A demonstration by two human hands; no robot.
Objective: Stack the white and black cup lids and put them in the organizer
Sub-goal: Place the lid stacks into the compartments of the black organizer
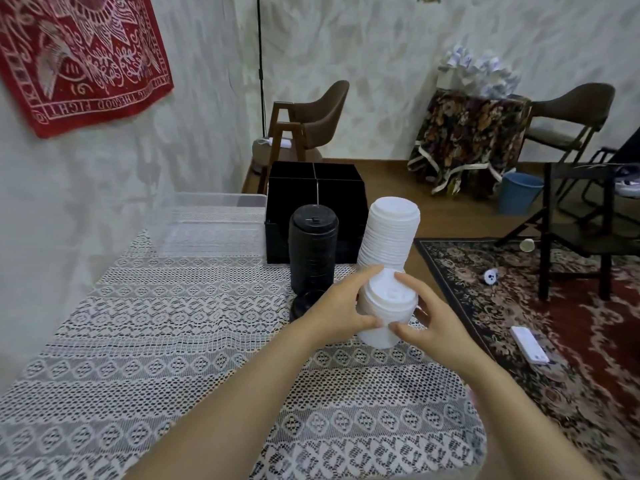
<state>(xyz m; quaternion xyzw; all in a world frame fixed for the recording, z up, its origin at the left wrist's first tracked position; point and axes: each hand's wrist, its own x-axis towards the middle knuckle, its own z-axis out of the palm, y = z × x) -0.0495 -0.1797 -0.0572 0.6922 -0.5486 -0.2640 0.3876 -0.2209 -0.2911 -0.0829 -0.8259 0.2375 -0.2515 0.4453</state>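
At lace-covered table (180, 341), short round white lid stack (386, 306)

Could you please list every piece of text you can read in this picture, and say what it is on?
"THE GOOD FIGHT": upside down on the lower border of the red wall cloth; the other border letters are unreadable.
Blue print on the white heap atop the floral-covered table: too blurred to read.
No lettering visible on the white lids or the black lids.
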